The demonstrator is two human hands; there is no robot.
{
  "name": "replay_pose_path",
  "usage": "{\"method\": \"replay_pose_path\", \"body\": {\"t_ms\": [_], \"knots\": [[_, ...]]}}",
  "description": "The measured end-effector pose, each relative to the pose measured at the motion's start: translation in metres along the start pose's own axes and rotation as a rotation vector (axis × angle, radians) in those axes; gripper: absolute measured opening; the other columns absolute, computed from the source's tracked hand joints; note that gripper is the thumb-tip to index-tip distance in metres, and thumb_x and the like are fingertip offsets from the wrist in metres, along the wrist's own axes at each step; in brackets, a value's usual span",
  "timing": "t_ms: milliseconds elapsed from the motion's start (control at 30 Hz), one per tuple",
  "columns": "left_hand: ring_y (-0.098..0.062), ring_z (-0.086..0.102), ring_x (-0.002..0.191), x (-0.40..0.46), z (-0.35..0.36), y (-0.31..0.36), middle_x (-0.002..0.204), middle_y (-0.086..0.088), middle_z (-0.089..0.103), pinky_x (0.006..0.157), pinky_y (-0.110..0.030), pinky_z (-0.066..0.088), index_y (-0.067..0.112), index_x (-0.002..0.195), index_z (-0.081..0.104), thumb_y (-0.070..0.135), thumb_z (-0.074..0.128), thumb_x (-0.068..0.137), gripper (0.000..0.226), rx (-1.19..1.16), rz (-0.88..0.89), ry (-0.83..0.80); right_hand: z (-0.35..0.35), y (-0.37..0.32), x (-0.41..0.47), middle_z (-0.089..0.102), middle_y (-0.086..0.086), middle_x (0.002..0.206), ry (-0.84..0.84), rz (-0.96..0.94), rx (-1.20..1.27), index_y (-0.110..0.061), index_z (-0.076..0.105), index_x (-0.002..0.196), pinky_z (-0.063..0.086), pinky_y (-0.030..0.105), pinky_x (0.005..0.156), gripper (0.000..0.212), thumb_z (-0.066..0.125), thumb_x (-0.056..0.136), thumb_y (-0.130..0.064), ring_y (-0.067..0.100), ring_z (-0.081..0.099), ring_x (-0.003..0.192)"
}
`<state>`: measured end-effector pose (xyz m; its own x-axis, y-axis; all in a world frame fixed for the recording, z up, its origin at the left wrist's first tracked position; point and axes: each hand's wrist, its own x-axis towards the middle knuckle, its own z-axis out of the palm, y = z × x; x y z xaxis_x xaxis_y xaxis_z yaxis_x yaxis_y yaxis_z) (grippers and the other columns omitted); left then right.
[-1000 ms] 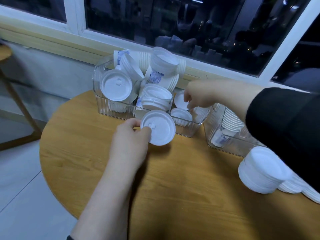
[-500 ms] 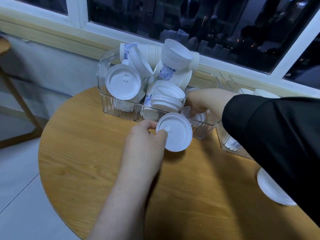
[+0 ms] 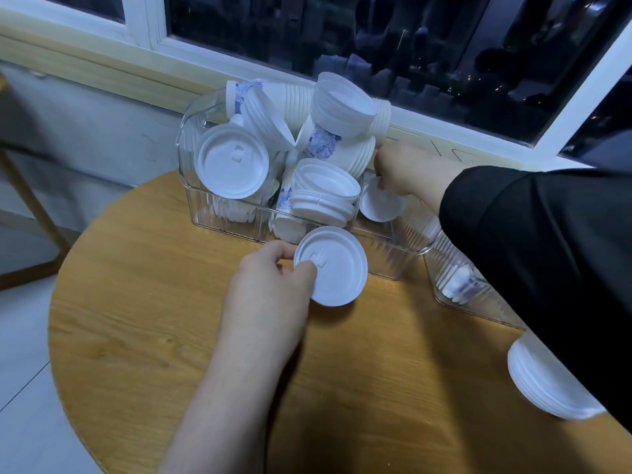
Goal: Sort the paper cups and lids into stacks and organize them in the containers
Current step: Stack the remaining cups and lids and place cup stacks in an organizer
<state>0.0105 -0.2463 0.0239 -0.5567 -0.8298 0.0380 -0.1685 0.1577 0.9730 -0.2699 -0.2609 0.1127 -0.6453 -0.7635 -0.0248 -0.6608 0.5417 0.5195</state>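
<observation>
Lid (image 3: 333, 266) pinched in left hand (image 3: 270, 289), flat face tilted up (near container (image 3: 383, 258)); right hand (image 3: 398, 172) grasps second lid (image 3: 379, 203) inside it, face toward camera.

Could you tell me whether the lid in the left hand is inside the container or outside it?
Outside: the left hand pinches the lid before the container's front wall.
</observation>
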Motion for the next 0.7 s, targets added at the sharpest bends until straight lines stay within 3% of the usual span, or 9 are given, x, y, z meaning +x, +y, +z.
{"method": "replay_pose_path", "body": {"t_ms": [100, 200, 400, 500, 600, 700], "knots": [[-0.020, 0.051, 0.054, 0.002, 0.000, -0.001, 0.068, -0.014, 0.064, 0.053, -0.032, 0.038, 0.023, 0.082, 0.067, 0.020, 0.062, 0.086, 0.007, 0.002, 0.005, 0.008, 0.006, -0.004, 0.005, 0.062, 0.007, 0.086, -0.010, -0.004, 0.003, -0.007, 0.062, 0.094, 0.043, 0.030, 0.054, 0.013, 0.062, 0.092, -0.019, 0.031, 0.062, 0.084], [-0.020, 0.053, 0.055, 0.004, 0.001, -0.002, 0.065, -0.011, 0.064, 0.052, -0.031, 0.038, 0.024, 0.082, 0.067, 0.021, 0.062, 0.085, 0.007, 0.006, 0.006, 0.012, 0.008, -0.004, 0.005, 0.066, 0.010, 0.098, -0.021, 0.004, 0.042, -0.008, 0.061, 0.099, 0.047, 0.033, 0.064, 0.016, 0.066, 0.090, -0.020, 0.032, 0.064, 0.089], [-0.020, 0.054, 0.055, 0.003, 0.002, -0.002, 0.066, -0.011, 0.065, 0.054, -0.032, 0.038, 0.023, 0.082, 0.067, 0.021, 0.063, 0.086, 0.006, 0.007, 0.014, 0.013, 0.011, -0.008, 0.002, 0.071, 0.011, 0.105, -0.095, -0.001, 0.072, -0.006, 0.070, 0.110, 0.049, 0.032, 0.069, 0.024, 0.065, 0.092, -0.021, 0.030, 0.067, 0.094], [-0.020, 0.053, 0.054, 0.003, 0.000, -0.002, 0.066, -0.010, 0.066, 0.054, -0.032, 0.040, 0.023, 0.082, 0.068, 0.021, 0.063, 0.086, 0.006, -0.005, 0.012, 0.013, 0.007, -0.008, -0.004, 0.072, 0.011, 0.092, -0.118, -0.009, 0.072, -0.005, 0.073, 0.100, 0.051, 0.032, 0.067, 0.019, 0.067, 0.090, -0.020, 0.027, 0.064, 0.080], [-0.017, 0.048, 0.049, 0.001, -0.002, 0.001, 0.067, -0.009, 0.067, 0.051, -0.029, 0.036, 0.023, 0.080, 0.067, 0.021, 0.064, 0.086, 0.007, -0.016, 0.011, 0.025, -0.003, -0.011, -0.018, 0.064, 0.006, 0.071, -0.180, -0.010, 0.003, -0.006, 0.070, 0.081, 0.045, 0.027, 0.057, 0.020, 0.062, 0.092, -0.021, 0.023, 0.056, 0.065], [-0.016, 0.047, 0.050, -0.003, -0.003, 0.007, 0.069, -0.007, 0.068, 0.051, -0.029, 0.034, 0.023, 0.080, 0.067, 0.023, 0.065, 0.086, 0.006, -0.018, 0.016, 0.028, -0.019, -0.014, -0.038, 0.060, 0.004, 0.063, -0.210, 0.003, -0.024, -0.008, 0.065, 0.070, 0.040, 0.026, 0.048, 0.026, 0.058, 0.093, -0.016, 0.018, 0.051, 0.054]]}}
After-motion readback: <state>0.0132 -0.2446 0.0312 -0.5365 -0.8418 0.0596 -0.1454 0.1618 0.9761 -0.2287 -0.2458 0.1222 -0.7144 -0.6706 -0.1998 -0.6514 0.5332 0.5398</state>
